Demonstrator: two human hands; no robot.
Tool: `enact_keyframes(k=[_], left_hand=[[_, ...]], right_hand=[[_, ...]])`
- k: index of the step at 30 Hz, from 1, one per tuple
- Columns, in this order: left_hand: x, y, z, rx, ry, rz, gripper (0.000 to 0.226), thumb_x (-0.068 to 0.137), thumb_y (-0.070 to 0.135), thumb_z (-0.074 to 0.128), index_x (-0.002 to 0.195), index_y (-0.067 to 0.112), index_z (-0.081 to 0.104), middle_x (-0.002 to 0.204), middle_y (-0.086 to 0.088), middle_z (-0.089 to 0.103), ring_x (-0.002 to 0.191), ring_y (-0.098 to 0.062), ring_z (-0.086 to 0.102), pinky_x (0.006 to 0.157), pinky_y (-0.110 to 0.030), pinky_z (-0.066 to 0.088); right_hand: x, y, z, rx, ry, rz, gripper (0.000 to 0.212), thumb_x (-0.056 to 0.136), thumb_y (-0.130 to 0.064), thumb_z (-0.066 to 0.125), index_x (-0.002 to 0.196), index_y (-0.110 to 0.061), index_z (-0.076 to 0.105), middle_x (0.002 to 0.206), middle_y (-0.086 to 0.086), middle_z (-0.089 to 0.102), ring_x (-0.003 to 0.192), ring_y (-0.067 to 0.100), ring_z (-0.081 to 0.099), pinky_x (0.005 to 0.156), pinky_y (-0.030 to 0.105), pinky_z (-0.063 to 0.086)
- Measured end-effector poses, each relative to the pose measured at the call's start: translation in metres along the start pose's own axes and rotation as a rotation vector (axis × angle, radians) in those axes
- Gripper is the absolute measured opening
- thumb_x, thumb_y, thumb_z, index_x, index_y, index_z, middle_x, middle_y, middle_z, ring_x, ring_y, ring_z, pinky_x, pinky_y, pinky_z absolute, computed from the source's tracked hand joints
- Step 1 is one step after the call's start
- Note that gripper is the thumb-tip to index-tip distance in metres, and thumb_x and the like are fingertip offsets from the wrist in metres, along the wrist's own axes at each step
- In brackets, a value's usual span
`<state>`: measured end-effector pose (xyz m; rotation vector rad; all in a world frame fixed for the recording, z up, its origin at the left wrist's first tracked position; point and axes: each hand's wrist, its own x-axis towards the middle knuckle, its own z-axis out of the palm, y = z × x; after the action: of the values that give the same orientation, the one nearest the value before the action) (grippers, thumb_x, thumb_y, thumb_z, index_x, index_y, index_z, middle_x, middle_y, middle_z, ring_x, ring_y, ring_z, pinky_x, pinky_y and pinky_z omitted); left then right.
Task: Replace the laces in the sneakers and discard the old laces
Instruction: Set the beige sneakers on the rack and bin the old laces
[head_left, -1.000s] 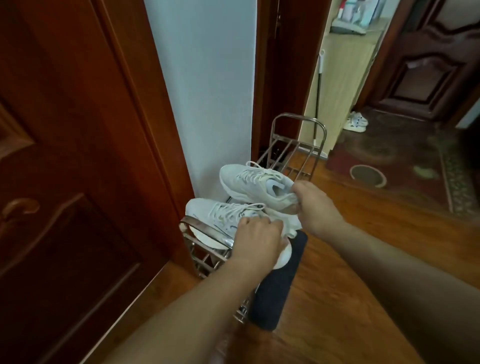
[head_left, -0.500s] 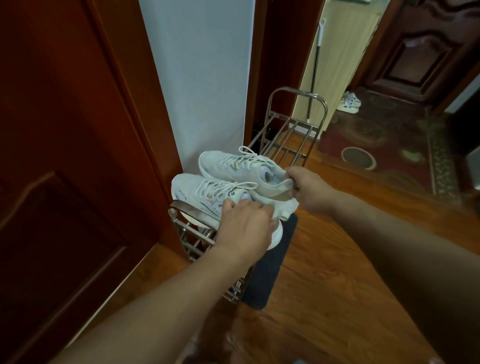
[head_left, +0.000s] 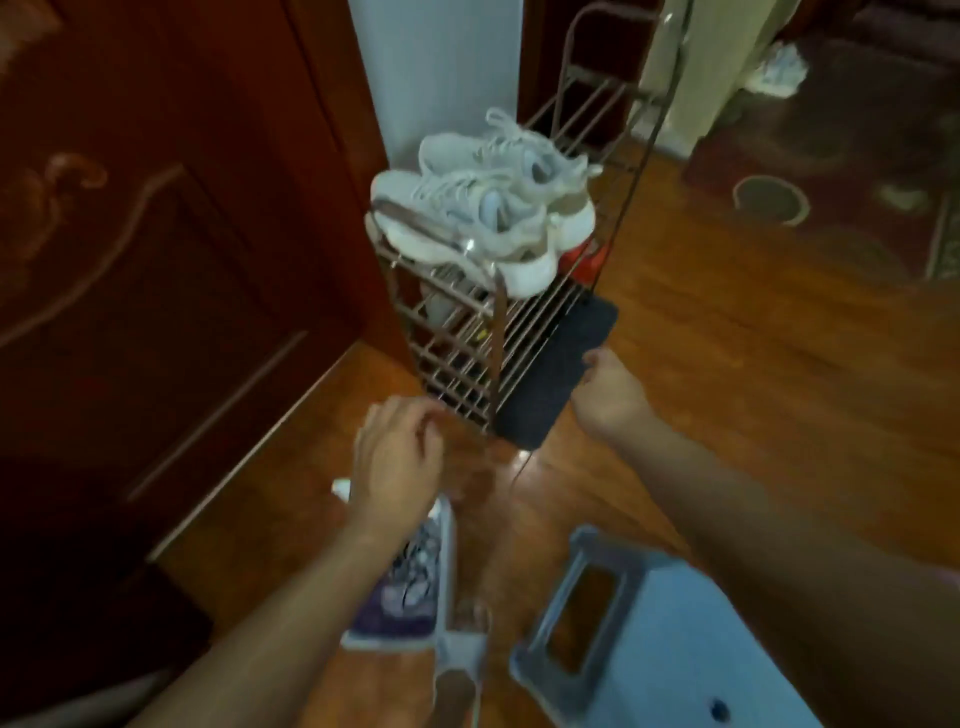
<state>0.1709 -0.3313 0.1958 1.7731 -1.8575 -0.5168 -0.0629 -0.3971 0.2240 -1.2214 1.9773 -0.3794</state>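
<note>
Two white sneakers, the near one (head_left: 467, 223) and the far one (head_left: 498, 150), stand side by side with laces in them on the top shelf of a metal shoe rack (head_left: 457, 353). Neither hand touches them. My left hand (head_left: 400, 467) hovers low in front of the rack, fingers loosely curled and holding nothing. My right hand (head_left: 608, 395) hangs beside the rack's right side over a dark mat (head_left: 556, 374), also holding nothing. The frame is blurred.
A blue stool (head_left: 649, 623) with a slot handle stands on the wooden floor at the lower right. A flat purple-and-white packet (head_left: 410, 587) lies under my left forearm. A dark wooden door (head_left: 130, 260) fills the left. A rug (head_left: 831, 182) and white shoes (head_left: 779, 73) lie at the far right.
Both hands have let go of the sneakers, which now rest on the rack's top shelf. The hands have pulled back and down, and the view has tilted toward the floor.
</note>
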Motion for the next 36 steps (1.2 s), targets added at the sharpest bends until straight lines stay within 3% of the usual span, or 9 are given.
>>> enact_keyframes(k=[3, 6, 11, 15, 18, 21, 26, 30, 36], left_hand=[[-0.131, -0.051, 0.009, 0.029, -0.106, -0.276, 0.019, 0.096, 0.009, 0.056, 0.104, 0.016, 0.072, 0.101, -0.004, 0.065, 0.098, -0.026, 0.06, 0.082, -0.036, 0.047], [-0.22, -0.09, 0.01, 0.126, -0.303, -0.472, 0.022, 0.095, 0.01, 0.057, 0.111, 0.015, 0.071, 0.11, -0.009, 0.065, 0.104, -0.03, 0.063, 0.088, -0.037, 0.051], [-0.275, -0.148, 0.018, 0.215, -0.46, -0.52, 0.029, 0.098, 0.021, 0.055, 0.126, 0.023, 0.063, 0.122, -0.004, 0.058, 0.114, -0.027, 0.062, 0.093, -0.036, 0.05], [-0.275, -0.226, 0.064, 0.344, -0.527, -0.131, 0.045, 0.095, 0.026, 0.064, 0.139, 0.023, 0.055, 0.132, -0.005, 0.055, 0.127, -0.027, 0.053, 0.105, -0.037, 0.045], [-0.262, -0.286, 0.113, 0.63, -0.615, 0.374, 0.067, 0.096, 0.037, 0.063, 0.156, 0.027, 0.035, 0.145, -0.008, 0.052, 0.142, -0.031, 0.042, 0.122, -0.049, 0.028], [-0.257, -0.322, 0.151, 0.733, -0.648, 0.543, 0.083, 0.095, 0.015, 0.06, 0.162, 0.027, 0.013, 0.12, -0.004, 0.063, 0.121, -0.026, 0.057, 0.127, -0.047, 0.016], [-0.263, -0.352, 0.171, 0.78, -0.385, 0.657, 0.098, 0.062, 0.002, 0.077, 0.153, 0.018, 0.043, 0.08, 0.0, 0.063, 0.069, -0.025, 0.063, 0.084, -0.036, 0.052], [-0.293, -0.366, 0.159, 0.834, -0.289, 0.557, 0.091, 0.079, 0.014, 0.079, 0.154, 0.027, 0.029, 0.085, 0.001, 0.066, 0.072, -0.023, 0.065, 0.075, -0.036, 0.048], [-0.409, -0.385, 0.095, 0.81, -0.274, 0.077, 0.081, 0.087, 0.01, 0.061, 0.156, 0.031, 0.024, 0.116, -0.004, 0.068, 0.1, -0.029, 0.067, 0.089, -0.038, 0.044]], right_hand=[[-0.08, 0.069, 0.071, 0.116, -0.221, 0.059, 0.045, 0.097, 0.001, 0.052, 0.142, 0.0, 0.044, 0.103, 0.012, 0.056, 0.094, 0.031, 0.053, 0.075, 0.024, 0.047], [-0.137, 0.12, 0.122, 0.016, -0.357, 0.132, 0.04, 0.097, -0.008, 0.058, 0.135, 0.002, 0.053, 0.127, 0.02, 0.059, 0.117, 0.037, 0.056, 0.098, 0.036, 0.046], [-0.174, 0.168, 0.19, -0.051, -0.449, 0.136, 0.034, 0.1, -0.006, 0.051, 0.131, 0.005, 0.056, 0.13, 0.025, 0.06, 0.121, 0.041, 0.057, 0.093, 0.036, 0.047], [-0.167, 0.188, 0.283, -0.014, -0.382, -0.039, 0.046, 0.096, -0.008, 0.055, 0.141, -0.018, 0.05, 0.132, 0.005, 0.06, 0.125, 0.03, 0.057, 0.1, 0.041, 0.051], [-0.15, 0.215, 0.362, -0.179, -0.306, -0.301, 0.081, 0.093, -0.027, 0.067, 0.157, -0.04, 0.018, 0.166, -0.003, 0.015, 0.149, 0.023, 0.025, 0.112, 0.046, 0.042], [-0.144, 0.25, 0.416, -0.487, -0.225, -0.469, 0.092, 0.094, -0.034, 0.069, 0.16, -0.038, 0.005, 0.165, -0.003, -0.024, 0.155, 0.03, 0.002, 0.109, 0.044, 0.045], [-0.131, 0.273, 0.445, -0.62, -0.071, -0.713, 0.076, 0.093, -0.009, 0.068, 0.158, -0.018, 0.029, 0.168, 0.01, -0.011, 0.151, 0.039, 0.018, 0.107, 0.044, 0.048], [-0.155, 0.244, 0.439, -0.648, -0.179, -0.748, 0.081, 0.096, -0.008, 0.06, 0.162, -0.023, 0.014, 0.167, 0.006, -0.02, 0.147, 0.033, 0.029, 0.11, 0.036, 0.038], [-0.232, 0.2, 0.451, -0.596, -0.503, -0.716, 0.066, 0.098, -0.033, 0.055, 0.158, -0.022, 0.029, 0.163, 0.005, 0.03, 0.15, 0.032, 0.024, 0.124, 0.038, 0.018]])
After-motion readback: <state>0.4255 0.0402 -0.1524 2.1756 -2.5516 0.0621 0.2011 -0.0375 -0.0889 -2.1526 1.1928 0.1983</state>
